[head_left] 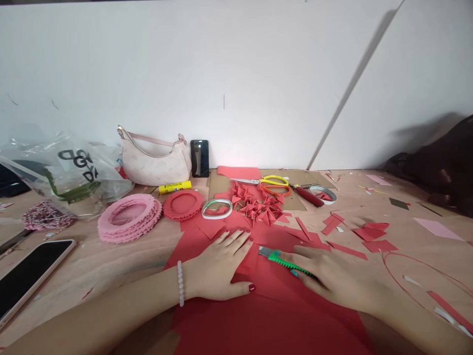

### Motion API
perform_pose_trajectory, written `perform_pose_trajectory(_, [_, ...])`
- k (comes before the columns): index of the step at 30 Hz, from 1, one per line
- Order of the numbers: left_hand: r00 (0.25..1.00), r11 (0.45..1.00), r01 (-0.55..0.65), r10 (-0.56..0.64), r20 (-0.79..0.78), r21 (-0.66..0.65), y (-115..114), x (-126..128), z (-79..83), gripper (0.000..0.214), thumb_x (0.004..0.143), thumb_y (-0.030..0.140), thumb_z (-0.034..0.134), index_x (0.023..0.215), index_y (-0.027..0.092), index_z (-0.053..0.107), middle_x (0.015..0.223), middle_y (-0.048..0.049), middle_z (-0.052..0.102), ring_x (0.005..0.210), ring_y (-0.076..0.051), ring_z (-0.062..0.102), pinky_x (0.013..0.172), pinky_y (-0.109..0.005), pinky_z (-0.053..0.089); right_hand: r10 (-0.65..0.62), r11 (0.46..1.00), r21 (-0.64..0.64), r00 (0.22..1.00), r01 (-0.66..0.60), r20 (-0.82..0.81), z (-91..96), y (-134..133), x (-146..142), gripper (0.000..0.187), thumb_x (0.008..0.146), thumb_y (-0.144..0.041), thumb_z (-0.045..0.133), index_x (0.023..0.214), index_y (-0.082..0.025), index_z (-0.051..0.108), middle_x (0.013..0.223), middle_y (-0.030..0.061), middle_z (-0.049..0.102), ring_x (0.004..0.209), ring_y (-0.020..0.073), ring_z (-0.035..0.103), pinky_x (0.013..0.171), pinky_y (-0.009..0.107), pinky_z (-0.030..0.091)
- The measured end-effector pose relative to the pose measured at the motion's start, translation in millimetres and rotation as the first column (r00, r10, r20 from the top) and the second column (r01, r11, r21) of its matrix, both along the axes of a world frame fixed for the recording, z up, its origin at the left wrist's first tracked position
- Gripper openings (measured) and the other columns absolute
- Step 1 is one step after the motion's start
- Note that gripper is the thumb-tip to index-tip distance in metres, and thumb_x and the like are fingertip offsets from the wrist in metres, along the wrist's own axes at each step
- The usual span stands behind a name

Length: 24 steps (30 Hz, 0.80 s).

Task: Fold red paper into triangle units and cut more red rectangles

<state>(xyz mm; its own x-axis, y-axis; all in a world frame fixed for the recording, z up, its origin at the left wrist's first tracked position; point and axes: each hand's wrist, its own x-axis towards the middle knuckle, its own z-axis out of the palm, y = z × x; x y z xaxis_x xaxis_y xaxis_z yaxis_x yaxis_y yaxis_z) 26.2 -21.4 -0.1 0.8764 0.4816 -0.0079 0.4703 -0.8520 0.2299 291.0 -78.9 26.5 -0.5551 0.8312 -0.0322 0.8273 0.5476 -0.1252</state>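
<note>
Though half hidden by right fingers (306,252) — green utility knife (286,263)

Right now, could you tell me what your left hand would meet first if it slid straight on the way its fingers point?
Across the red paper sheet, the left hand would probably first meet the folded red paper pieces, though depth is unclear.
</note>
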Motion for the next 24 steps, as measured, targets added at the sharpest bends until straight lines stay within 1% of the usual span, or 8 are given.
perform_pose_trajectory(2, [1.0,1.0,0.01,-0.01,0.0,-0.005,0.6,-0.5,0.8,0.077,0.082,0.062,0.025,0.139,0.012,0.013,0.145,-0.0125,0.012,0.132,-0.028,0.009,0.106,-0.046,0.01,-0.003,1.0,-0.015,1.0,0.003,-0.007,-2.5,0.2,4.3,0.05,0.083,-0.017,0.041,0.127,-0.04,0.038,0.086,0.0007,0.061,0.069,0.0165,0.059,0.054,0.024,0.038])
perform_pose_trajectory(5, [0.999,0.999,0.038,-0.038,-0.012,-0.02,2.6,-1.4,3.4,0.077,0.081,0.062,0.025,0.139,0.012,0.014,0.145,-0.0125,0.011,0.132,-0.028,0.01,0.106,-0.046,0.01,0.001,1.0,-0.02,0.999,-0.001,-0.037,-4.8,-1.5,9.5,0.05,0.085,-0.019,0.04,0.13,-0.039,0.035,0.085,0.001,0.061,0.066,0.0158,0.058,0.054,0.024,0.038])
perform_pose_trajectory(8, [0.996,0.996,0.081,-0.082,-0.033,-0.037,6.4,-3.0,7.0,0.078,0.081,0.062,0.026,0.139,0.012,0.014,0.145,-0.0131,0.011,0.132,-0.029,0.009,0.106,-0.047,0.009,0.023,1.0,0.012,0.996,-0.022,-0.081,-5.2,-5.0,11.1,0.048,0.086,-0.021,0.038,0.13,-0.039,0.035,0.087,0.0011,0.063,0.062,0.0146,0.057,0.054,0.025,0.039])
perform_pose_trajectory(11, [0.989,0.988,0.142,-0.145,-0.044,-0.055,11.2,-5.8,9.9,0.079,0.081,0.062,0.027,0.139,0.012,0.013,0.145,-0.012,0.01,0.132,-0.03,0.008,0.106,-0.048,0.009,0.039,0.999,0.04,0.995,-0.036,-0.091,-5.1,-9.5,11.3,0.047,0.086,-0.023,0.039,0.13,-0.039,0.035,0.088,0.0008,0.063,0.063,0.0148,0.057,0.055,0.025,0.039])
perform_pose_trajectory(16, [0.974,0.973,0.219,-0.222,-0.041,-0.066,17.6,-9.2,11.1,0.079,0.08,0.061,0.031,0.139,0.012,0.013,0.145,-0.0114,0.009,0.132,-0.03,0.008,0.106,-0.048,0.007,0.04,0.997,0.066,0.998,-0.037,-0.042,-6.8,-14.3,12.0,0.046,0.085,-0.022,0.041,0.128,-0.039,0.038,0.084,0.0006,0.064,0.06,0.0143,0.057,0.051,0.023,0.037])
perform_pose_trajectory(19, [0.971,0.97,0.234,-0.237,-0.04,-0.067,18.8,-9.4,11.1,0.079,0.08,0.06,0.033,0.139,0.012,0.014,0.145,-0.0113,0.01,0.132,-0.03,0.008,0.106,-0.048,0.007,0.038,0.997,0.067,0.999,-0.037,-0.018,-5.6,-14.4,7.3,0.046,0.085,-0.021,0.041,0.127,-0.038,0.039,0.089,0.0013,0.063,0.063,0.0149,0.058,0.053,0.024,0.039])
perform_pose_trajectory(22, [0.971,0.969,0.236,-0.239,-0.03,-0.069,18.6,-9.5,11.7,0.078,0.079,0.059,0.035,0.139,0.014,0.014,0.145,-0.0112,0.01,0.133,-0.029,0.009,0.107,-0.047,0.006,0.026,0.999,0.04,1.0,-0.027,0.011,-1.6,-13.2,-0.7,0.045,0.084,-0.019,0.041,0.126,-0.037,0.041,0.093,0.0025,0.062,0.069,0.017,0.06,0.057,0.026,0.041])
perform_pose_trajectory(24, [0.971,0.969,0.233,-0.236,-0.029,-0.079,18.3,-9.6,12.3,0.078,0.079,0.06,0.034,0.14,0.014,0.013,0.145,-0.0109,0.011,0.133,-0.028,0.009,0.107,-0.046,0.005,0.012,1.0,0.003,0.999,-0.012,0.031,0.4,-12.2,-3.3,0.046,0.083,-0.017,0.041,0.124,-0.038,0.043,0.091,0.0025,0.062,0.069,0.0177,0.06,0.057,0.027,0.041])
